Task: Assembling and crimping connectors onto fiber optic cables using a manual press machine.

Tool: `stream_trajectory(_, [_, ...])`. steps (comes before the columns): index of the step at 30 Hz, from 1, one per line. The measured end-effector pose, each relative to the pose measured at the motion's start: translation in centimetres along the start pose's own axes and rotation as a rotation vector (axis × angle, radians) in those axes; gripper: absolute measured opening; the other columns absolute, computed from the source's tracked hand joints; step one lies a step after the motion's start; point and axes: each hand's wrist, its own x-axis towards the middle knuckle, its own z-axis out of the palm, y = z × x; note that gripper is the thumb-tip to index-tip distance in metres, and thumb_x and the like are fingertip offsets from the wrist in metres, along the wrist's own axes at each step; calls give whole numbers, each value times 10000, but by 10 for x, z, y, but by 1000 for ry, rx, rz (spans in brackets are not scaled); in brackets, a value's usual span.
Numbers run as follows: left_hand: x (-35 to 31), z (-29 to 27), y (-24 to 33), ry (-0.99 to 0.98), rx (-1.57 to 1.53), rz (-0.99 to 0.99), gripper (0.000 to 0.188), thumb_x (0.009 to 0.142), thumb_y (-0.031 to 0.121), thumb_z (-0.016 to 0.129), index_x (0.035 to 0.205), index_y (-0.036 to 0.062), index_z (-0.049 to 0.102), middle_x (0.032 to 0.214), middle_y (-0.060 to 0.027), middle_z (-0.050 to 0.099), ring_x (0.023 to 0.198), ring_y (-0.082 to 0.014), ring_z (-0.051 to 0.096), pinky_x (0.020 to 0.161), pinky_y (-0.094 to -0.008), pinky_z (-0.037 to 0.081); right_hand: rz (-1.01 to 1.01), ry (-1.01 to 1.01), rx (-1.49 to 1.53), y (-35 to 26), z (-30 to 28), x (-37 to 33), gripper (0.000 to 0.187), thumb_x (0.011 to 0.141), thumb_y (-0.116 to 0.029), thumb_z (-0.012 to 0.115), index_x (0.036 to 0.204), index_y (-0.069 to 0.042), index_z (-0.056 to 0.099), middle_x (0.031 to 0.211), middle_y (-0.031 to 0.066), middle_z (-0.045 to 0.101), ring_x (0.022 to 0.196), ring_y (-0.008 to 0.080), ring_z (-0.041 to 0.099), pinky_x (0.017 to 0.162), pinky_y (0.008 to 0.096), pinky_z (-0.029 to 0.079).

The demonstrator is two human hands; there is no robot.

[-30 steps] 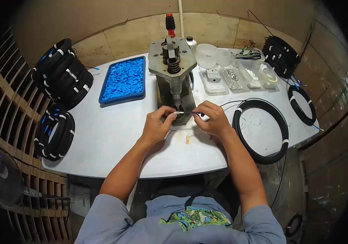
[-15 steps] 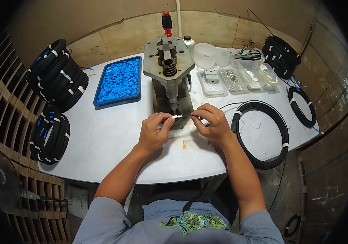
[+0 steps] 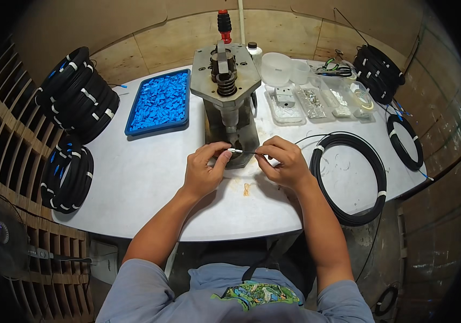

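Observation:
My left hand [image 3: 206, 168] pinches a small white and silver cable connector [image 3: 234, 151] between thumb and fingertips. A thin black cable [image 3: 248, 153] runs from the connector to my right hand [image 3: 282, 161], whose thumb and fingers are closed on it. Both hands are just in front of the base of a metal hand press [image 3: 225, 86], which has a spring and a red and black handle. From beyond my right hand, the cable leads to a large black cable coil [image 3: 384, 177] lying on the right of the white table [image 3: 133, 177].
A blue tray [image 3: 157, 130] of small blue parts lies left of the press. Stacked black coils [image 3: 82, 97] stand at the far left, more [image 3: 376, 72] at the far right. Clear plastic boxes [image 3: 287, 121] hold small parts behind my right hand. A fan [image 3: 4, 231] stands lower left.
Both hands keep their grips on the connector and the cable, almost in the same place. Slightly more black cable shows beside the connector. The whole view has shifted a little.

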Motion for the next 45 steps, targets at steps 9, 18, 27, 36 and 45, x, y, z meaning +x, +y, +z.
stream_trajectory(9, [-2, 0, -4, -23, -30, -10, 123, 858, 102, 649, 930, 2, 660, 763, -112, 664, 681, -197, 643, 637, -296, 499, 18, -2, -12, 2, 2, -1, 128, 705, 12, 702, 819, -33, 665, 763, 69, 617, 635, 190, 620, 565, 280, 499])
stream_trajectory(18, [-2, -2, -5, -21, -1, 128, 112, 879, 69, 638, 951, -16, 645, 761, -83, 661, 654, -126, 617, 613, -248, 483, 39, 11, -61, 0, 3, 0, 126, 710, 3, 708, 822, -34, 665, 775, 77, 616, 674, 210, 620, 592, 294, 504])
stream_trajectory(27, [-2, -2, -2, -10, 13, 145, 114, 865, 39, 641, 963, -18, 644, 766, -93, 662, 659, -133, 629, 602, -250, 485, 20, 50, -49, 1, 3, -1, 127, 707, -28, 702, 820, -63, 655, 786, 59, 619, 659, 227, 594, 611, 312, 491])
stream_trajectory(36, [-2, -3, -1, -14, 16, 120, 119, 866, 42, 636, 968, -19, 645, 772, -95, 663, 660, -138, 634, 599, -252, 490, 8, 43, -60, 0, 3, 0, 122, 708, -42, 716, 812, -68, 660, 783, 55, 620, 665, 224, 600, 616, 311, 495])
stream_trajectory(45, [-1, -1, -3, -1, 4, 98, 120, 872, 51, 631, 969, -18, 646, 758, -94, 663, 661, -134, 634, 597, -252, 492, -3, 44, -70, -1, 2, 1, 128, 704, -47, 724, 811, -72, 659, 782, 51, 619, 668, 221, 598, 619, 309, 492])
